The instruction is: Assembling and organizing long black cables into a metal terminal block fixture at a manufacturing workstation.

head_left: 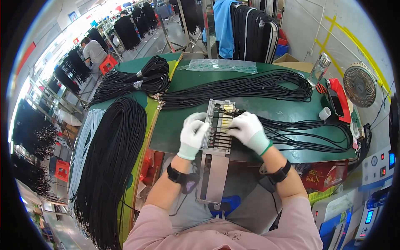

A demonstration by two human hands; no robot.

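Note:
Both hands wear white gloves and work over a metal fixture (217, 160) lying across the table's front edge. Black cable ends sit side by side in its slots, some with brass-coloured parts (228, 107). At the fixture's left edge, my left hand (194, 132) has thumb and forefinger pinched near the cable tips; what lies between them is too small to make out. My right hand (249, 130) is on the other side, its fingers closed on a black cable among the row. From there the black cables (308, 130) loop to the right over the green table (266, 109).
A long black cable bundle (237, 87) lies behind the fixture, with coiled bundles (152, 77) and hanging black cables (110, 162) leftward. At right stand a glass bottle (320, 68), white cup (325, 113), orange-handled scissors (321, 88), phone (335, 104) and fan (360, 85).

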